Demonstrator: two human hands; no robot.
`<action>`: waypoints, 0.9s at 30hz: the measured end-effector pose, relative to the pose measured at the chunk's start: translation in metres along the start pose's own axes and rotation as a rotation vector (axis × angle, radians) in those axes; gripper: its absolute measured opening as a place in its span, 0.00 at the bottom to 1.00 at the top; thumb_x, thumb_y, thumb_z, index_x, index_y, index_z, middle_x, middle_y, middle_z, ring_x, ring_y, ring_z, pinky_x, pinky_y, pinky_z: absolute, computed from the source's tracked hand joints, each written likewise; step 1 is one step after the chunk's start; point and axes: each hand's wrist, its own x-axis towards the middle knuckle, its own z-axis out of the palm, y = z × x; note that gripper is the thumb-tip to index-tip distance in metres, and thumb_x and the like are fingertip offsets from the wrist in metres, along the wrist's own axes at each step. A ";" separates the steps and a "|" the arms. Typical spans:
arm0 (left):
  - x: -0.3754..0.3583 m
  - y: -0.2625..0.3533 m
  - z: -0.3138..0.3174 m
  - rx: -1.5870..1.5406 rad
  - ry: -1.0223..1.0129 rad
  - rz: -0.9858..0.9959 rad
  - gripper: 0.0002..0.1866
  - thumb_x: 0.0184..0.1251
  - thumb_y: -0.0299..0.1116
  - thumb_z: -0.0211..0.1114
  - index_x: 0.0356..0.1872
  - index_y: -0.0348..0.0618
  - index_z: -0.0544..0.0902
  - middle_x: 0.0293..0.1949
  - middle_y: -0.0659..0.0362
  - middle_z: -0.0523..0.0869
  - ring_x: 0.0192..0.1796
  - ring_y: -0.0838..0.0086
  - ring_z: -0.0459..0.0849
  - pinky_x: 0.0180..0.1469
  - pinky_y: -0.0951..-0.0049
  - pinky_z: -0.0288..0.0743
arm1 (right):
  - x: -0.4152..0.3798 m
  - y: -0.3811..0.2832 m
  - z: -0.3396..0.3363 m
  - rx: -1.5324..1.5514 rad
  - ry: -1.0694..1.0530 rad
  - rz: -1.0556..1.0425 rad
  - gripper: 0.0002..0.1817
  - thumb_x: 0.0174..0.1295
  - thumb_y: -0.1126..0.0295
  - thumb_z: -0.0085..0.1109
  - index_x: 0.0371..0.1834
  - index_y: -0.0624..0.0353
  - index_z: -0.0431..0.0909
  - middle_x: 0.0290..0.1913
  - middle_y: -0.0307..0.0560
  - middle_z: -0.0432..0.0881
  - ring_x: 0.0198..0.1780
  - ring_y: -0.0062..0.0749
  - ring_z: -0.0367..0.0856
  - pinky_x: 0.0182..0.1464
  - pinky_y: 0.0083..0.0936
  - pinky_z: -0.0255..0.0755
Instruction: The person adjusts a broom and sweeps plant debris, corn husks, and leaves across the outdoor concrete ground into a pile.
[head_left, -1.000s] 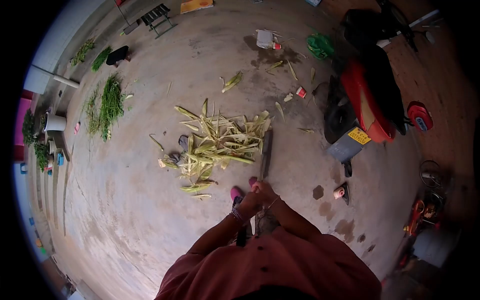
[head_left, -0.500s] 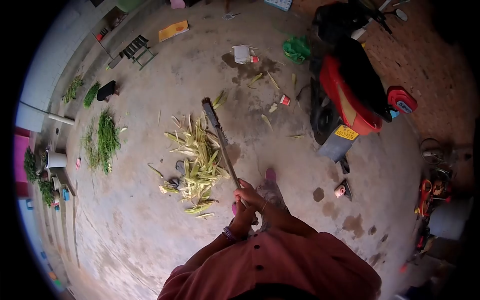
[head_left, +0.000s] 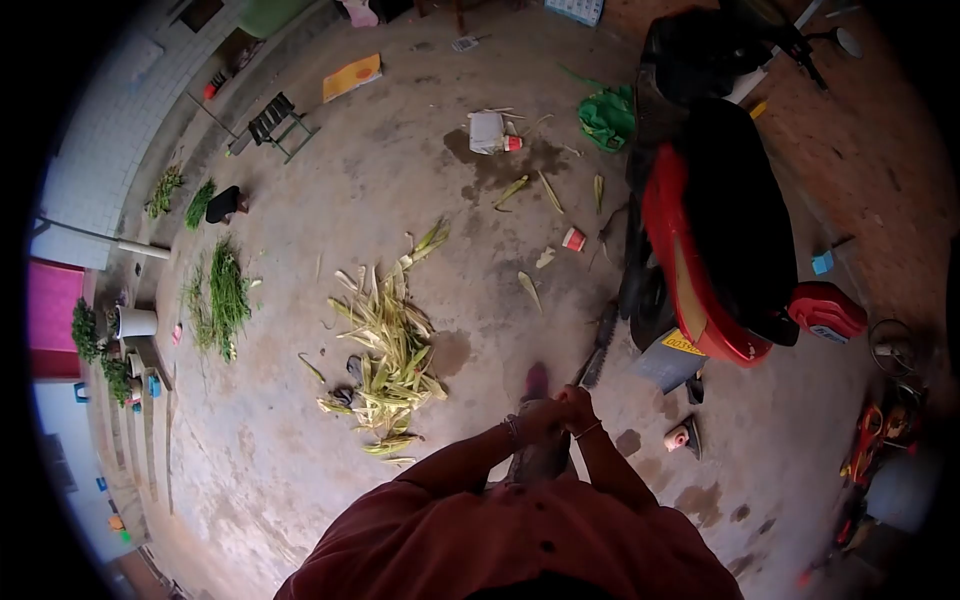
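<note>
My left hand (head_left: 539, 421) and my right hand (head_left: 577, 409) are closed close together round the handle of a broom (head_left: 601, 348). Its dark, narrow bristled head points forward and right, near the rear wheel of a red scooter (head_left: 690, 270). To the left, a pile of corn husks (head_left: 390, 350) lies on the concrete floor, with dark cloth-like scraps at its left edge. Scattered husks (head_left: 530, 290) and a red and white paper cup (head_left: 573, 239) lie ahead of the broom. The lower part of the handle is hidden by my hands and body.
A green plastic bag (head_left: 606, 118) and a white box (head_left: 487, 132) lie farther ahead. Green plants (head_left: 228, 297), a small black stool (head_left: 226, 204) and a folding stool (head_left: 272, 122) stand or lie at left. Tools (head_left: 868, 440) line the right side.
Both hands have swung the broom from beside the husk pile over to the right, toward the scooter. The camera view has shifted slightly. The pile looks much the same.
</note>
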 end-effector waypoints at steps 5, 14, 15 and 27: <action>0.022 0.015 -0.049 -0.774 0.202 -0.810 0.04 0.51 0.24 0.57 0.27 0.45 0.72 0.18 0.67 0.67 0.19 0.82 0.64 0.18 0.81 0.56 | 0.081 0.004 0.021 0.042 -0.030 -0.219 0.07 0.44 0.70 0.51 0.23 0.61 0.67 0.17 0.45 0.71 0.20 0.32 0.72 0.23 0.26 0.67; 0.074 0.084 -0.077 -0.337 0.472 -0.556 0.08 0.52 0.23 0.54 0.35 0.45 0.71 0.22 0.64 0.68 0.21 0.81 0.69 0.19 0.82 0.62 | 0.183 -0.078 -0.014 1.240 -0.399 0.603 0.11 0.45 0.78 0.50 0.33 0.62 0.64 0.16 0.42 0.69 0.16 0.25 0.69 0.19 0.23 0.66; 0.077 0.084 -0.073 -0.572 0.527 -0.677 0.11 0.52 0.23 0.54 0.38 0.45 0.69 0.24 0.64 0.69 0.22 0.81 0.70 0.21 0.82 0.65 | 0.181 -0.076 -0.017 1.209 -0.349 0.611 0.12 0.46 0.78 0.50 0.36 0.62 0.64 0.16 0.41 0.68 0.16 0.24 0.69 0.19 0.23 0.66; 0.189 -0.039 -0.118 -0.023 -0.062 -0.383 0.06 0.40 0.23 0.58 0.24 0.39 0.75 0.18 0.56 0.74 0.22 0.75 0.74 0.22 0.74 0.65 | 0.239 0.029 -0.087 1.140 0.102 0.940 0.05 0.43 0.77 0.48 0.26 0.62 0.65 0.16 0.44 0.70 0.16 0.30 0.70 0.18 0.25 0.66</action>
